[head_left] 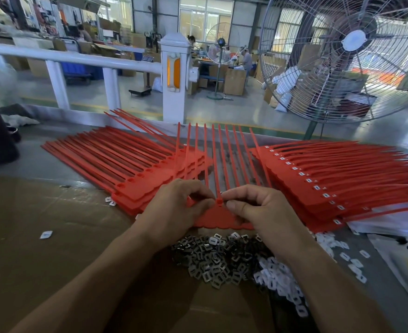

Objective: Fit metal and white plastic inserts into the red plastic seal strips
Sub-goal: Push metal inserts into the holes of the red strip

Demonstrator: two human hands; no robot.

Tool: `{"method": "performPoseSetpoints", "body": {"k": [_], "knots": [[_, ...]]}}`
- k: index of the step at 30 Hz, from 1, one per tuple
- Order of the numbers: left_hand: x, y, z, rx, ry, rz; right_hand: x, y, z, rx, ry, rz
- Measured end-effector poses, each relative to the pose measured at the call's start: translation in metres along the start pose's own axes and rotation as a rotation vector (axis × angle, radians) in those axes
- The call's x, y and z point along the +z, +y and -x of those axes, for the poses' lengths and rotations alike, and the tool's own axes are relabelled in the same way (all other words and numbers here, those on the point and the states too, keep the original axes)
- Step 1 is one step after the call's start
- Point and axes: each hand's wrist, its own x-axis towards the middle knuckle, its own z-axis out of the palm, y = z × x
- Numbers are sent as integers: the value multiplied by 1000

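A comb of red seal strips (218,217) lies in front of me, its thin tails pointing away. My left hand (176,210) pinches its near flat part just left of a round red socket (219,201). From the right, the curled fingertips of my right hand (258,207) meet at that same socket; any insert between them is hidden. Close below my wrists lies a heap of metal inserts (217,260), and a heap of white plastic inserts (279,280) lies to its right.
A stack of red strips with bare sockets (116,159) lies at the left; a stack with white inserts fitted (342,179) lies at the right. Brown cardboard (42,236) covers the near table. A large fan (351,54) stands behind right, a white railing (78,61) behind.
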Motion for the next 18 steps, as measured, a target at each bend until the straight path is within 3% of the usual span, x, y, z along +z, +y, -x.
{"method": "performPoseSetpoints", "body": {"k": [6, 11, 18], "knots": [[2, 4, 3, 53, 27, 7, 6, 1, -1, -11, 46, -56], [2, 8, 2, 155, 93, -151, 8, 2, -2, 13, 77, -70], [-2, 8, 1, 232, 55, -311, 9, 5, -4, 12, 85, -60]]}}
